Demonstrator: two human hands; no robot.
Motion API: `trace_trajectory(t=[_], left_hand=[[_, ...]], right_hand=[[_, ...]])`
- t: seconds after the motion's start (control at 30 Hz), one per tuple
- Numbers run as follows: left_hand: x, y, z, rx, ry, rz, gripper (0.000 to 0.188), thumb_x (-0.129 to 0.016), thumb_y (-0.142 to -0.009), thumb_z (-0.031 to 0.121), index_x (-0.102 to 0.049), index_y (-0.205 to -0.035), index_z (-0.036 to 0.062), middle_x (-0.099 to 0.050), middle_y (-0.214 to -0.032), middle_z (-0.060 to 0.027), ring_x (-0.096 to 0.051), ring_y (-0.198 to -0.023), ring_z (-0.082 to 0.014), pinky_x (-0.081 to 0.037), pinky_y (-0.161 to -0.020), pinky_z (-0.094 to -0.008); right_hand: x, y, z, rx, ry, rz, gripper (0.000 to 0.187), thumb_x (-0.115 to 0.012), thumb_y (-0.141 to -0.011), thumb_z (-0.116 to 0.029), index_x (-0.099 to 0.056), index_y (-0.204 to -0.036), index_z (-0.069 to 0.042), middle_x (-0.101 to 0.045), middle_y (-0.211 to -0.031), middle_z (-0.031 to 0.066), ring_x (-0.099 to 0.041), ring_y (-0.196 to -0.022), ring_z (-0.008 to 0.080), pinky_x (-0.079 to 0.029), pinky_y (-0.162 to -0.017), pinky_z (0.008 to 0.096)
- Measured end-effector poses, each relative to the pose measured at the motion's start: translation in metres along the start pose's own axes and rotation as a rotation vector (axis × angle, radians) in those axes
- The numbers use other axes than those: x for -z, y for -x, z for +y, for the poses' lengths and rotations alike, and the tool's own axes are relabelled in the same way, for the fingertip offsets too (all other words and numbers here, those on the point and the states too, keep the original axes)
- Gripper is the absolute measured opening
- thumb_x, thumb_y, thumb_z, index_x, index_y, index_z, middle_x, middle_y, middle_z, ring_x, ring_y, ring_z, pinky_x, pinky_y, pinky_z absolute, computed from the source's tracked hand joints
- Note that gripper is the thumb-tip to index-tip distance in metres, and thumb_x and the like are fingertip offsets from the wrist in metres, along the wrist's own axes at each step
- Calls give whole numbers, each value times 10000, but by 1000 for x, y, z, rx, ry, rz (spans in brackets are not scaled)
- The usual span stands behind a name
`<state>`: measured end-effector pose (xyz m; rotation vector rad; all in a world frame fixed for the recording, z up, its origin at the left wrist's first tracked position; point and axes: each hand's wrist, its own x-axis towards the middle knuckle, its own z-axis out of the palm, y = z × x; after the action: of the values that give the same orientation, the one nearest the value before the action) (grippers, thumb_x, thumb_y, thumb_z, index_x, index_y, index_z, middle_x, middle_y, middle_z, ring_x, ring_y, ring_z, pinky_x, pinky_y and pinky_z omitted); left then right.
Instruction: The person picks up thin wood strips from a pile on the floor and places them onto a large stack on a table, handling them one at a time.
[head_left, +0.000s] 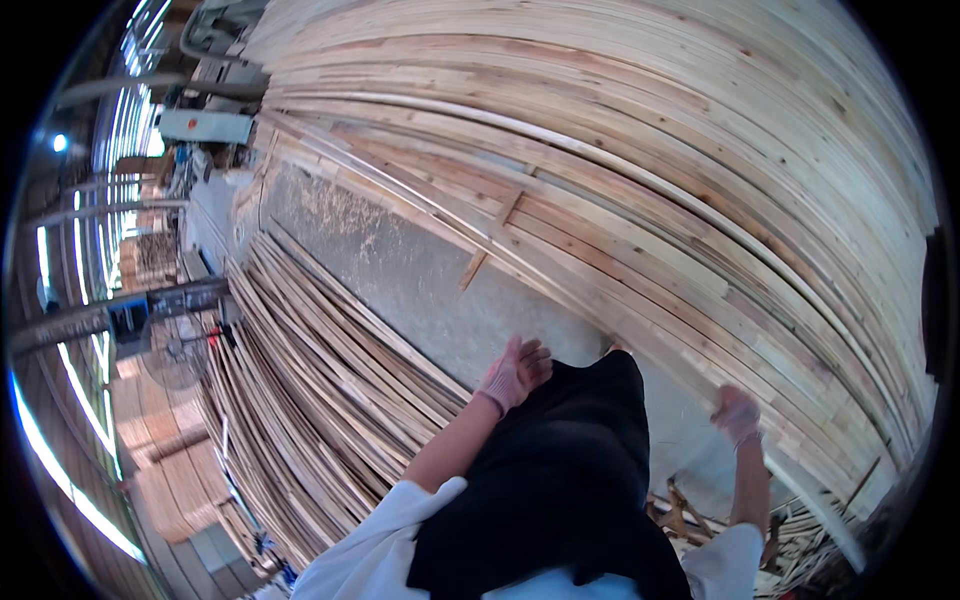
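Observation:
My left hand, in a thin pale glove, hangs over the floor beside my dark-clothed leg. Its fingers are loosely bent and apart, with nothing visible in them. At the right, my gloved right hand is closed around the edge of a long wooden strip. This strip runs slantwise from the far left, past my leg, to the lower right. Beyond it lies a broad layer of long pale boards, set side by side. The right fingertips are blurred and partly hidden.
A pile of long thin wooden strips lies on the left. Between it and the boards is grey floor with sawdust. Short crosspieces sit near the strip. Stacked wood, a fan and scrap wood are around me.

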<state>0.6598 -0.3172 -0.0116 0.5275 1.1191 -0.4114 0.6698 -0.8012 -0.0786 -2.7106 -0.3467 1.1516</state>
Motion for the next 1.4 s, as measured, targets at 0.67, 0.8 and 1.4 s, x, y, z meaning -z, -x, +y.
trace_trajectory(t=[0.67,0.8,1.4], left_hand=[[117,44,17,-55,549,-277,567,-503,-859,615,-559,-860,52,-569,-739,-84,-562,-676,-271,-498,-688,-450],[127,47,8,-124,474,-173,489,-565,-876,517,-565,-925,31,-590,-785,-110,-582,-702,-296,-507,-707,-477],[79,94,-26,-208,355,-278,459,-710,-815,173,-525,-1216,52,-612,-1156,-114,-613,-1040,-272,-501,-937,-443]], right_hand=[[-24,216,-177,-390,-777,-62,559,-730,-666,11,-525,-1182,-48,-636,-1079,63,-590,-1019,183,-468,-901,336],[-47,242,-194,-234,-809,-89,431,-671,-717,19,-560,-1126,-56,-649,-1063,44,-603,-991,154,-467,-892,303],[-38,283,-215,-112,-938,170,518,-681,-716,49,-526,-1207,-2,-585,-1213,132,-531,-1167,248,-414,-1010,382]])
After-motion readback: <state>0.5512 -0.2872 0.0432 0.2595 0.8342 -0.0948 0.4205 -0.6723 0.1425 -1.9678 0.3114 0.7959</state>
